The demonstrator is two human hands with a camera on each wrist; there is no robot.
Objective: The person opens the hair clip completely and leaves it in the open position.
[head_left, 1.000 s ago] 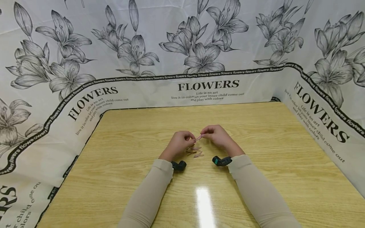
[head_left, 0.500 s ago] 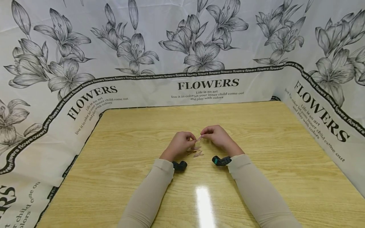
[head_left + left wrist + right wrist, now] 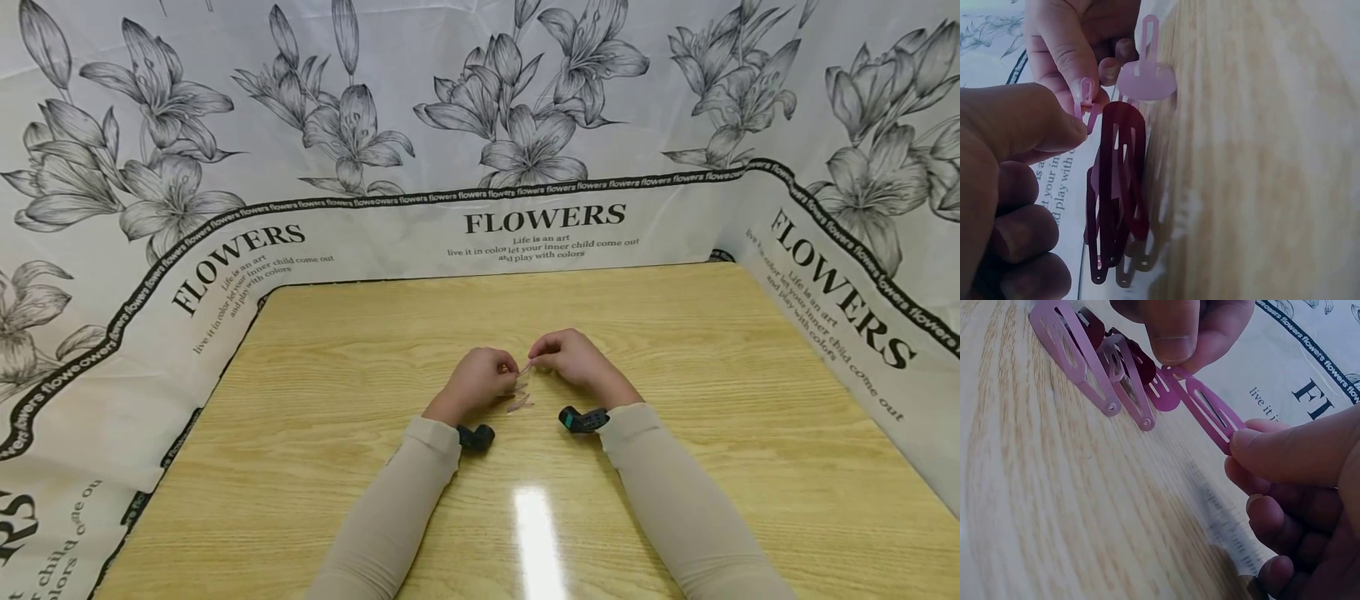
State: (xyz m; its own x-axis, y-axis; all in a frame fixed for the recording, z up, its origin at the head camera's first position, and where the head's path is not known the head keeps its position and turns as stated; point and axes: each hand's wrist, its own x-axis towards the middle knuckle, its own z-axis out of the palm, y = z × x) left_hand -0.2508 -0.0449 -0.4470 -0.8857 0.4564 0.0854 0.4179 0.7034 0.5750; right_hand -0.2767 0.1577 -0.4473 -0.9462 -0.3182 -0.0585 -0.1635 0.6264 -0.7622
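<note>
Between both hands is a pink snap hair clip; its inner tongue appears raised from the frame. My left hand pinches one end between thumb and forefinger. The opposite end is pinched by the thumb and fingers of my right hand. Just below, on the table, lies a small group of other snap clips. A light pink clip is nearest the right wrist camera, dark red clips overlap beside it, and a brighter pink clip is partly covered. The left hand hides part of the group in the head view.
The wood-grain table spreads out around the hands. A white flower-printed cloth stands along its back and sides. Dark wrist cameras sit at both sleeve cuffs, and light glares off the table's front.
The held clip stands at a steeper slant than before. My left hand has shifted slightly right and covers more of the clips on the table; the right hand has barely moved.
</note>
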